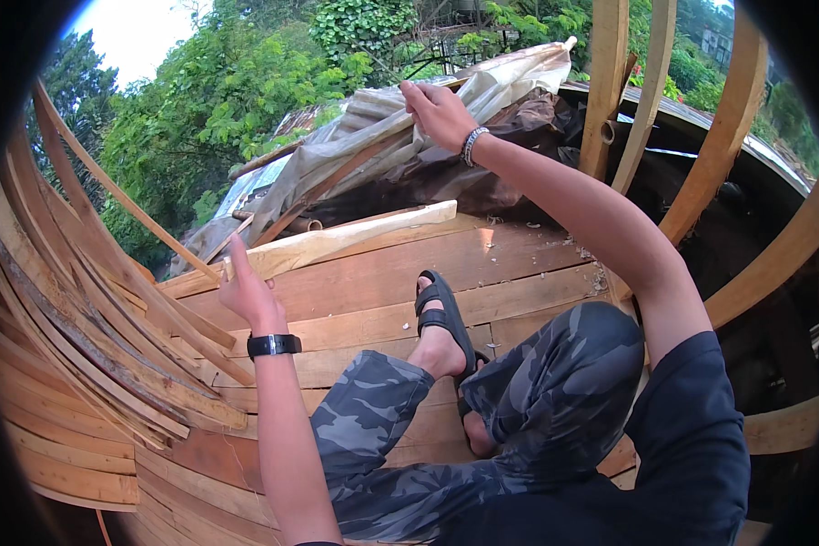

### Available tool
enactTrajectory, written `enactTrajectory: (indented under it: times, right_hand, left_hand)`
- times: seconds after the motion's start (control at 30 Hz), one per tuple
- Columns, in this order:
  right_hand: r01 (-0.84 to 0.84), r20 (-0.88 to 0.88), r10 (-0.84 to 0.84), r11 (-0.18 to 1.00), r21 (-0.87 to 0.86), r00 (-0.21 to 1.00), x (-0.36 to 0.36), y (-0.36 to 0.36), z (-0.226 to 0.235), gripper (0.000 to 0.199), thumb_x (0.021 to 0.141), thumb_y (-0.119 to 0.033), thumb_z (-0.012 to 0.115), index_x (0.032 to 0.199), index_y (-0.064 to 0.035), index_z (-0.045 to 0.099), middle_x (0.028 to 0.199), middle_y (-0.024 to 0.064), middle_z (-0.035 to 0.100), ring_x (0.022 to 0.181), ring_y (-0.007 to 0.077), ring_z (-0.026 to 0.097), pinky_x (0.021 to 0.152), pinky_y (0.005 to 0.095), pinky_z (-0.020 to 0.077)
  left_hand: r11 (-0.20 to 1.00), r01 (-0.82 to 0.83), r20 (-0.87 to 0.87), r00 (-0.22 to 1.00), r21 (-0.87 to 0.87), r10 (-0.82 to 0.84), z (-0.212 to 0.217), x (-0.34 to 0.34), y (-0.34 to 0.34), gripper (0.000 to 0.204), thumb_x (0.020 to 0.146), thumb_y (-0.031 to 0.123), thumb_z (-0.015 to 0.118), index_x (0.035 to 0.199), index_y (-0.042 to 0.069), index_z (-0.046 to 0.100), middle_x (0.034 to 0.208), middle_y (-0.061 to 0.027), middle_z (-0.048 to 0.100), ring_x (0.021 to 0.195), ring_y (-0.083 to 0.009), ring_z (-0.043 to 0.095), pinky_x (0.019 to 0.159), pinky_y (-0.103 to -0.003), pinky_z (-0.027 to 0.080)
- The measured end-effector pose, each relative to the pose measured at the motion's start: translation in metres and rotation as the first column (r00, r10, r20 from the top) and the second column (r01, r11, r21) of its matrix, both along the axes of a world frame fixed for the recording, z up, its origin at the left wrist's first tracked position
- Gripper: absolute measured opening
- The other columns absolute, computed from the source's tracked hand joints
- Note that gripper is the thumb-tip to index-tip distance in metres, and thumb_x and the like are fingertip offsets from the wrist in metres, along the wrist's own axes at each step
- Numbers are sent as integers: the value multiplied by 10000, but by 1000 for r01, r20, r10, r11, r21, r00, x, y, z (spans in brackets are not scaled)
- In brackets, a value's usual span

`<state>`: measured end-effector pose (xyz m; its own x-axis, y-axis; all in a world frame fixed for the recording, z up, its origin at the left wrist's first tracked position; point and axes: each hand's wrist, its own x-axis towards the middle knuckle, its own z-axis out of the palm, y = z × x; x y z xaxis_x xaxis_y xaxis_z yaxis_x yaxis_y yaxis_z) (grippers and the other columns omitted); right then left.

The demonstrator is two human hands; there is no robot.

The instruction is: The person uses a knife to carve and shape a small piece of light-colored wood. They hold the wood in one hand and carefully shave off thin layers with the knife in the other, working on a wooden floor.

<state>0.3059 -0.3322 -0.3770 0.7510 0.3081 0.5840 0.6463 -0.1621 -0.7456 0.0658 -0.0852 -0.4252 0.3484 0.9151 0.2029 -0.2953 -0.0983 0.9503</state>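
Note:
My left hand (248, 293) is raised beside the left end of a pale, rough-edged board (364, 234). Its index finger points up while the other fingers look curled; anything held there is too small to make out. A black watch band (274, 345) circles that wrist. Farther out and to the right, my right hand (440, 116) is lifted in front of a draped grey tarp (373, 125), its fingers pinched together. What they hold, if anything, is hidden. A chain bracelet (472, 146) sits on the right wrist. The board lies along the far edge of the plank floor (355, 284).
Wooden slats (73, 300) rise on the left, and upright timber posts (604, 86) stand at the right beside a dark gap (746, 214). Wood shavings (599, 275) litter the planks. My sandalled foot (441, 318) rests on them. Green trees (237, 100) grow beyond the tarp.

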Motion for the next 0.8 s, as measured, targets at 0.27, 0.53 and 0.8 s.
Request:
enactTrajectory:
  times: [0.27,0.53,0.8]
  right_hand:
    - [-117,-353,81,990,-84,932,-107,-97,-1,438,1046,-374,436,867,1,573,629,26,532,583,113,525,560,290,444]
    - [-75,-556,-31,983,-166,831,-145,-132,-199,407,1032,-357,457,869,6,545,680,103,555,568,232,528,567,398,424]
    - [-154,-492,-76,899,-410,867,-111,-87,-254,446,1016,-379,469,853,28,552,726,267,604,724,468,589,658,525,437]
  left_hand:
    - [961,139,76,989,-240,-124,-48,7,-66,366,893,434,701,884,74,630,807,-46,668,693,-123,637,535,-240,447]
    - [729,67,0,996,-681,-92,-192,-18,-111,394,893,441,690,988,67,610,946,-56,646,862,-144,609,697,-295,467]
    - [613,-8,-66,995,-790,-72,-226,-52,-149,409,921,388,664,1106,37,561,1057,-90,621,979,-187,597,800,-323,514]
